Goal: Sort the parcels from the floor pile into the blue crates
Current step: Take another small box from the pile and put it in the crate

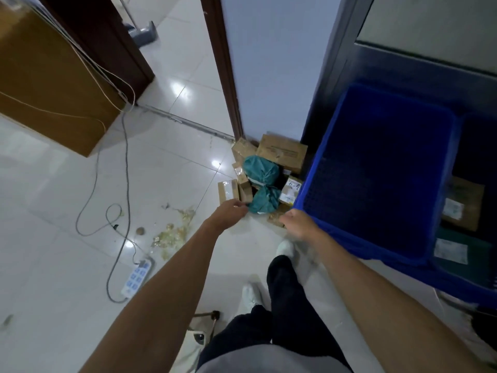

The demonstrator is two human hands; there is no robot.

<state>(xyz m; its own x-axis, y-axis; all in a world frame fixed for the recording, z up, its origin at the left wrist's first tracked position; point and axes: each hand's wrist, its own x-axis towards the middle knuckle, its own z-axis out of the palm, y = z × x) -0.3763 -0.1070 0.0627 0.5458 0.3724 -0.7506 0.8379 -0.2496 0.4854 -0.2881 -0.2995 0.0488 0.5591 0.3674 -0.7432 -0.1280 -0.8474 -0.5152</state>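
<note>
Just beyond both reaching hands, left hand point(233, 208) loosely spread and right hand point(295, 220) curled empty, lies the parcel pile, where a green bag parcel point(265, 200) looks soft, light, best gripped at its bunched middle.

White power strip point(137, 276) lies beside scattered debris point(172, 234).

The parcel pile point(262, 179) sits on the floor point(166, 168) against the wall before me; the crate point(376, 168) stands right of it, the power strip point(137, 275) well left.
</note>
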